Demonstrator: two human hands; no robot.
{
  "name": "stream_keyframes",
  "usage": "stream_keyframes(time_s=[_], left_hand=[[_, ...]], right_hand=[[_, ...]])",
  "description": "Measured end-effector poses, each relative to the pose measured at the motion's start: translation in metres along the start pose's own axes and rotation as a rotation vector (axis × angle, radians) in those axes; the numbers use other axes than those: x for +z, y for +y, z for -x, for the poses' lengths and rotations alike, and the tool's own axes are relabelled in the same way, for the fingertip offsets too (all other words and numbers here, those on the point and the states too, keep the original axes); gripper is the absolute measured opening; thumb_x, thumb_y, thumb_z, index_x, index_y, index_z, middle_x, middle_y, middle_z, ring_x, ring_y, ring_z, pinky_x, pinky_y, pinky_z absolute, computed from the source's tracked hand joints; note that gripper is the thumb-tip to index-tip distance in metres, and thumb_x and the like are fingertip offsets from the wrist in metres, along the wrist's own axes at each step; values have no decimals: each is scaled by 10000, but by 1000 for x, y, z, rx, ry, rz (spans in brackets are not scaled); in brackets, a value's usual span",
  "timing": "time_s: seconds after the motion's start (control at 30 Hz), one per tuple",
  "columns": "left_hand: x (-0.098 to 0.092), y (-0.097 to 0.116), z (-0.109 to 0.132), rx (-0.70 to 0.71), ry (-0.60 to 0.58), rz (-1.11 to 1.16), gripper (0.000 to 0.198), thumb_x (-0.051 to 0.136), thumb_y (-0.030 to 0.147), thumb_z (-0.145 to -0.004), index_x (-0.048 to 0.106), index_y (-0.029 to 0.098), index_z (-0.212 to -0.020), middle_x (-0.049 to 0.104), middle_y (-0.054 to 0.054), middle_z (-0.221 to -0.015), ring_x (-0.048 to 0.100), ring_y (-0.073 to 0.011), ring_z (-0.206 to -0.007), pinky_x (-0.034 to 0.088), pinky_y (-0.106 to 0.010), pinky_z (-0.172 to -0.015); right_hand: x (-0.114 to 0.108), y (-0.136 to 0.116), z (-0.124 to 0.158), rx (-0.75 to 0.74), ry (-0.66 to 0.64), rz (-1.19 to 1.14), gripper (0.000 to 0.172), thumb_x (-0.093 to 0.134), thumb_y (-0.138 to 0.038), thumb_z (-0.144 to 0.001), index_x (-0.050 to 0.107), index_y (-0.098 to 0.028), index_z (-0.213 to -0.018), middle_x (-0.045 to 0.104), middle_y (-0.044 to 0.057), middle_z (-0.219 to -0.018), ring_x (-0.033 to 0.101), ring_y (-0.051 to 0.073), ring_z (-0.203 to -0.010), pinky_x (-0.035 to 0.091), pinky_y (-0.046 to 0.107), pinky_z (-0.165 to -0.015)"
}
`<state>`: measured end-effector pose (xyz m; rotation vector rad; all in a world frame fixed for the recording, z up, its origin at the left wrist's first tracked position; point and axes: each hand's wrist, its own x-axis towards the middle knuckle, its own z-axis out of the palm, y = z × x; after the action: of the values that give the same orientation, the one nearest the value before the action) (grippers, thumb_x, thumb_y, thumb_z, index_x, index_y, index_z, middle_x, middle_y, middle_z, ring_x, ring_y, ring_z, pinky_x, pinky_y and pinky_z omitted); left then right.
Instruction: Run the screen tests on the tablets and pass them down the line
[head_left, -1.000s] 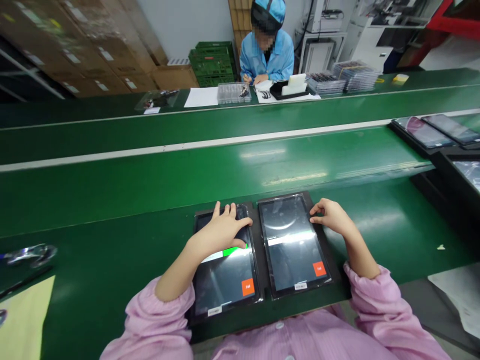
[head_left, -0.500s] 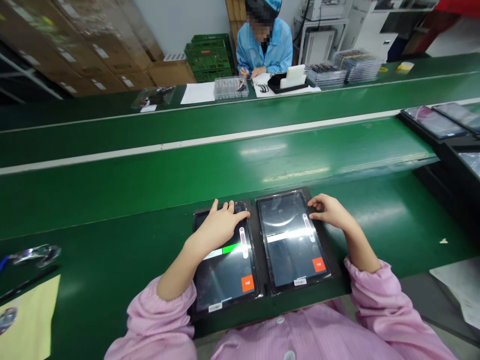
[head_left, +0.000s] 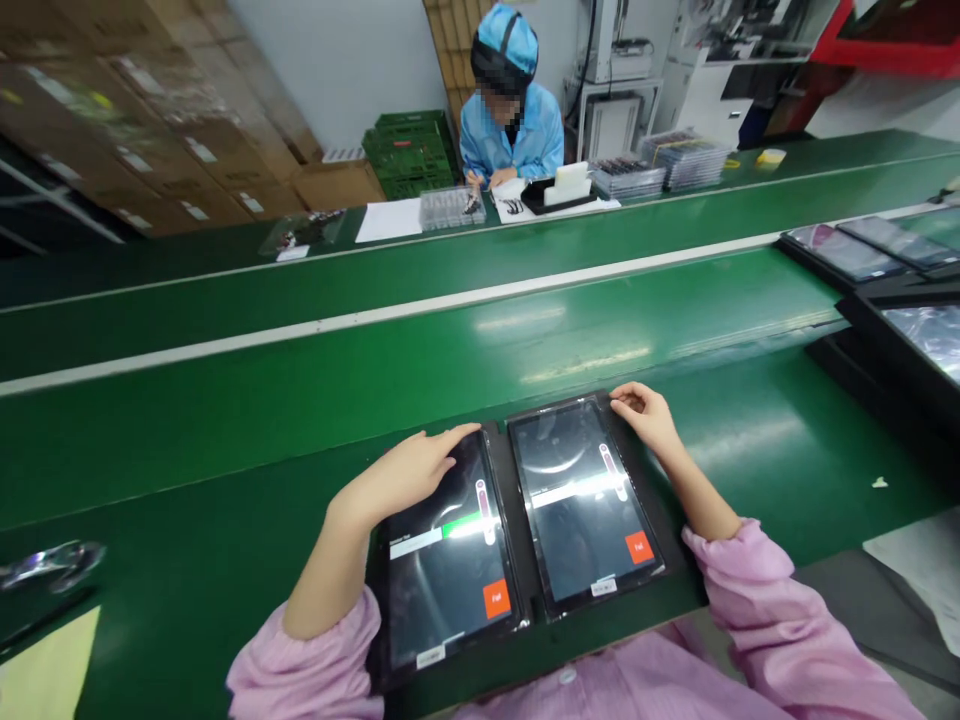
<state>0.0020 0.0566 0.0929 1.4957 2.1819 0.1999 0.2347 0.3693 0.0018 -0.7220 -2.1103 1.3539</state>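
Two dark tablets in black holders lie side by side in front of me. The left tablet [head_left: 442,590] shows a green and white bar and a red "Fail" square; the right tablet [head_left: 581,530] shows a white bar and a similar red square. My left hand [head_left: 409,475] lies across the upper left of the left tablet, fingers stretched along its top edge. At the upper right corner of the right tablet, my right hand [head_left: 646,415] is closed, thumb and fingers curled together by the edge. What its fingertips hold, if anything, is hidden.
More tablets in black trays [head_left: 847,250] stand at the right. Yellow paper [head_left: 49,665] and a shiny clear object [head_left: 56,568] lie at the left. Beyond the green conveyor [head_left: 375,350], a person in blue [head_left: 514,135] works beside stacked clear trays [head_left: 686,160].
My left hand has shifted left and turned, its fingers now along the top edge, uncovering more of the screen. My right hand has moved up to the right tablet's corner. The view has tilted up slightly.
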Motion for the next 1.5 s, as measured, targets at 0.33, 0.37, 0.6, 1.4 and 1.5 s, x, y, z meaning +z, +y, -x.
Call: stream_keyframes(time_s=[0.33,0.37,0.6,1.4,1.5], left_hand=[[20,-110,-44,-61,472,690,670,400,759,-878,689,156,-844,476,50,-378,468,-140,-398,422,-272,-552],[25,-114,-46,-66,495,706,711,358,780,-880,687,152,-832,499,35,-394,483,-143,-407,424,-277,-553],[44,-117,-38,-134,816,760,781,214,819,-874,650,174,-819,580,-21,-527,572,-182,-564,474,-334,-698],[76,-93,4,-146,841,765,576,361,638,-904,618,165,-1109,718,-134,-1067,651,-282,-1052,453,-446,-1011],[79,-93,27,-101,642,635,613,440,534,-869,484,193,-1376,546,-141,-1435,464,-304,-1364,306,-499,-1164]], right_hand=[[24,8,1,-107,112,55,306,532,-458,-812,656,-221,-960,622,89,-934,598,251,-822,520,410,-736],[23,11,-1,-114,101,65,309,535,-456,-812,657,-221,-971,621,89,-936,595,251,-819,517,412,-738],[21,23,-3,-179,27,190,331,472,-399,-891,697,-240,-1075,598,81,-964,594,242,-851,522,373,-722],[24,24,-16,-259,23,306,264,410,-322,-899,638,-258,-1016,658,86,-1015,598,283,-992,469,445,-893],[22,25,-14,-262,15,301,257,412,-327,-905,634,-262,-1017,655,86,-1016,595,288,-993,467,453,-895]])
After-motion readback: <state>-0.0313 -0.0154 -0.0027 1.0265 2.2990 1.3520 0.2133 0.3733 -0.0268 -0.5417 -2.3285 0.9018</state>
